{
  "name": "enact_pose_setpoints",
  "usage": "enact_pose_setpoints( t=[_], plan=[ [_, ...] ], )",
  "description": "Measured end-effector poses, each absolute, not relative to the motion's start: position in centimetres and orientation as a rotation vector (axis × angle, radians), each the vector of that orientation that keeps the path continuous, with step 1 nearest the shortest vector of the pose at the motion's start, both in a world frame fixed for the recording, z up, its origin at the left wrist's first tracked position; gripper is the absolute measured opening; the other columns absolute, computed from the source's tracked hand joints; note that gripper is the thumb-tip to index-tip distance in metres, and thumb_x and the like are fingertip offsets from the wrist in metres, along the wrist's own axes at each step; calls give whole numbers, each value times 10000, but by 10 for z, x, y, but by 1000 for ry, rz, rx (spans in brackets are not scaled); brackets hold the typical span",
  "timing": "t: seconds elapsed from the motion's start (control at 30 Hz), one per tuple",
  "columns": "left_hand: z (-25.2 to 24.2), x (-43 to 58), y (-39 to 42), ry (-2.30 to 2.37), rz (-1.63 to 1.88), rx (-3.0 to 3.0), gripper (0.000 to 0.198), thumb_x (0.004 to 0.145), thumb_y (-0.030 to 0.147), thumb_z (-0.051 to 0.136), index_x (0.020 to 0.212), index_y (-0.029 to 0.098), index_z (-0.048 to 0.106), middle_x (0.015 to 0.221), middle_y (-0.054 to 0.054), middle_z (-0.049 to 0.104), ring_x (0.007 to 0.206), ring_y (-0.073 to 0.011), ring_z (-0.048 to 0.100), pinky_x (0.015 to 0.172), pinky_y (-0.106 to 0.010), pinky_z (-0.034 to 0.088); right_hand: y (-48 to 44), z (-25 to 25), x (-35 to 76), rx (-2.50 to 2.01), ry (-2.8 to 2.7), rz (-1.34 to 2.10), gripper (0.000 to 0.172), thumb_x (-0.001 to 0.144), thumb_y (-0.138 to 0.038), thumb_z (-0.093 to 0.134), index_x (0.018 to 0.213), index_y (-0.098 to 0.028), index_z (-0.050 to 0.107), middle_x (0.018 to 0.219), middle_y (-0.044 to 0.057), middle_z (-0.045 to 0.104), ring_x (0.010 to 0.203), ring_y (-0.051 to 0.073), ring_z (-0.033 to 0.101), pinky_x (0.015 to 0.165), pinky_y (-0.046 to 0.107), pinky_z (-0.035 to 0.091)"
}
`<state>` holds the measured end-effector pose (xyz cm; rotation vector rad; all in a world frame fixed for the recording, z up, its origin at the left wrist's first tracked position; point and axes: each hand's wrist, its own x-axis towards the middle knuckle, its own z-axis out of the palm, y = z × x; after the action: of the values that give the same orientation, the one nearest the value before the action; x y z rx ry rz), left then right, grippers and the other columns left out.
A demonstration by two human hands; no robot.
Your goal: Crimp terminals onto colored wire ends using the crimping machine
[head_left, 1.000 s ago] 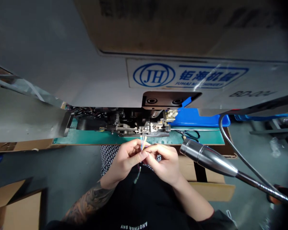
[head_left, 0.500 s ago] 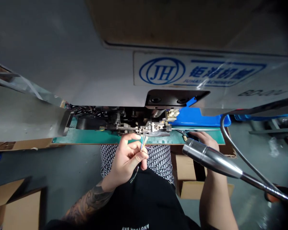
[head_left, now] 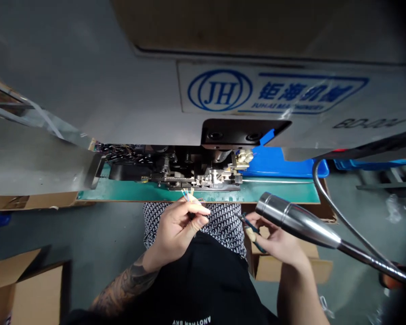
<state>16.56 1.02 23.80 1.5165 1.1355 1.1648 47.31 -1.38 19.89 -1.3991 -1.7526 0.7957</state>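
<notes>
My left hand [head_left: 179, 225] is closed in a pinch, holding a bundle of thin coloured wires [head_left: 188, 196]. The wires' tips fan out above the fingers, just in front of the machine's metal tooling [head_left: 211, 178]. To the right, my right hand [head_left: 277, 239] grips a small pair of pliers [head_left: 249, 224] with dark teal handles, its jaws pointing up and left over my lap. A pale piece is wrapped on the pliers or a finger; I cannot tell which. Part of this hand is behind the metal lamp [head_left: 297, 221].
A large grey machine housing [head_left: 149, 108] overhangs the green work surface [head_left: 280, 194]. Behind it, on the right, stands a blue bin [head_left: 291, 168]. Dark wires [head_left: 128, 155] crowd the left side. Open cardboard boxes [head_left: 37, 289] lie low on both sides.
My right hand has lifted the pliers off the green surface and brought them down and toward my left hand. The wire bundle has shifted slightly left, and its fingers have closed in more.
</notes>
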Motion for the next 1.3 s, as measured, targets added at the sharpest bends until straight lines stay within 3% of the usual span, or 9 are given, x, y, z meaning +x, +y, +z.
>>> enact_pose_setpoints(
  t=[0.1, 0.27, 0.43, 0.77, 1.1, 1.3],
  plan=[
    [236, 166, 9, 1143, 1180, 1436, 66, 992, 243, 789, 936, 219, 814, 885, -51, 758, 909, -212, 707, 876, -367, 588, -20, 212, 429, -1283, -1733, 818, 129, 912, -242, 758, 1040, -221, 769, 806, 28, 777, 661, 187, 720, 597, 286, 617],
    [229, 167, 6, 919, 1165, 1074, 110, 1047, 297, 742, 1000, 202, 772, 784, -12, 632, 710, -141, 607, 703, -291, 524, -19, 226, 393, -1099, -1749, 727, 266, 861, -163, 721, 1121, -217, 706, 831, 16, 736, 654, 172, 690, 612, 296, 612],
    [234, 174, 9, 739, 1227, 746, 160, 1007, 312, 800, 951, 172, 743, 841, -1, 560, 640, -80, 535, 574, -206, 471, -18, 221, 393, -1113, -1864, 497, 418, 834, -173, 774, 1240, -226, 688, 935, 53, 774, 766, 231, 750, 722, 390, 655],
    [238, 181, 7, 740, 1248, 586, 220, 964, 332, 849, 924, 180, 694, 898, 1, 566, 610, -46, 479, 538, -172, 439, -17, 226, 382, -1114, -1933, 242, 383, 896, -144, 770, 1270, -169, 691, 953, 96, 817, 816, 256, 813, 726, 375, 675],
    [237, 184, 5, 744, 1280, 546, 185, 971, 299, 837, 925, 197, 689, 874, 5, 575, 630, -67, 487, 545, -174, 441, -17, 224, 379, -1112, -1903, 277, 341, 910, -140, 775, 1241, -155, 698, 925, 97, 809, 786, 246, 804, 783, 400, 699],
    [236, 184, 5, 762, 1282, 566, 211, 965, 313, 845, 919, 198, 674, 862, 7, 580, 625, -67, 485, 536, -173, 433, -18, 224, 379, -1111, -1902, 281, 343, 922, -146, 770, 1259, -172, 709, 933, 93, 818, 784, 254, 812, 732, 390, 698]
  ],
)
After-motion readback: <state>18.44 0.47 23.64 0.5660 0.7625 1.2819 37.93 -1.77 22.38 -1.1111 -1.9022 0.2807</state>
